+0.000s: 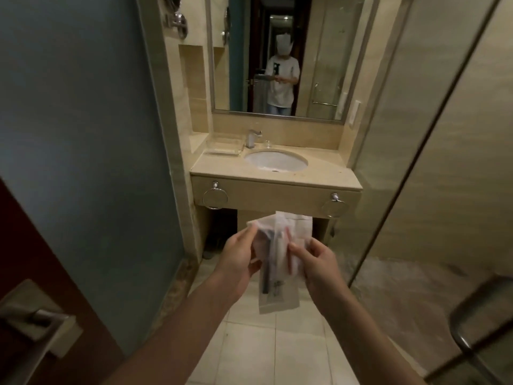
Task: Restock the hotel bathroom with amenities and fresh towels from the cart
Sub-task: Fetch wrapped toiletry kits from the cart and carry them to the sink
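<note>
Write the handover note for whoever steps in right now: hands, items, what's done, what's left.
Left hand: pinches the upper left of the packets.
Right hand: grips their right side.
Packets: a bunch of clear-wrapped amenities, held in the air short of the counter.
Tray: on the counter, left of the faucet.
Done: amenities are at the bathroom, not yet set down.
Left: set the packets out, probably in the tray; fetch towels. None are in view, and the rings under the counter are bare.
</note>
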Demonstrator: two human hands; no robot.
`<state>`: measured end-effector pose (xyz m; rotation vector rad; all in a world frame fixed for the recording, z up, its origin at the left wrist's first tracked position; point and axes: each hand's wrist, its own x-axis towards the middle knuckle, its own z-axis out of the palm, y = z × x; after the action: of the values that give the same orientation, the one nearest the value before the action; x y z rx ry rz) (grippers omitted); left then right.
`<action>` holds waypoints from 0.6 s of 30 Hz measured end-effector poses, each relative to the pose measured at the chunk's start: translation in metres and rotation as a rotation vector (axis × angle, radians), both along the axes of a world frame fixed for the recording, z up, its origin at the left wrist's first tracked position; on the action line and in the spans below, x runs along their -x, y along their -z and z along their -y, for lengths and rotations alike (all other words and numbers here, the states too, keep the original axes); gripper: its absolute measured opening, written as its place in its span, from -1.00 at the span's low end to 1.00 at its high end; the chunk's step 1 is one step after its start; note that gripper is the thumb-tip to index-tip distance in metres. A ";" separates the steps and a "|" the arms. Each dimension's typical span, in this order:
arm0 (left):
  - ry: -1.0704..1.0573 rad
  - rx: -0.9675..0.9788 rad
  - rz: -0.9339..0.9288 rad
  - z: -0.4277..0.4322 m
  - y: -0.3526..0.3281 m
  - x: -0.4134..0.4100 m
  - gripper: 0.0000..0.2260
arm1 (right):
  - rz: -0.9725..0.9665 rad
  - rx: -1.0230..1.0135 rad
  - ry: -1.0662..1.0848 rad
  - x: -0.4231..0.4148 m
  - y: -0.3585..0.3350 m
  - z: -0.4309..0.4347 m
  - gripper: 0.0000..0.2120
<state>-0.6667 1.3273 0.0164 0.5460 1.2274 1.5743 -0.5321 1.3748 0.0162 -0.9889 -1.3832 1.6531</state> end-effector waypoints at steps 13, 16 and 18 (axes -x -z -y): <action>-0.050 0.064 -0.309 -0.179 0.010 0.062 -0.77 | -0.086 0.050 -0.074 0.096 -0.002 -0.236 -0.83; -0.136 0.077 -0.265 -0.211 0.014 0.078 -0.76 | -0.106 0.064 -0.103 0.118 -0.003 -0.278 -0.82; -0.192 0.099 -0.234 -0.229 0.020 0.090 -0.78 | -0.099 0.088 -0.121 0.130 0.001 -0.301 -0.83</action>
<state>-0.7568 1.5559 -0.0034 0.5731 1.5655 1.6317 -0.6618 1.6761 0.0157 -0.8745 -1.3363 1.8416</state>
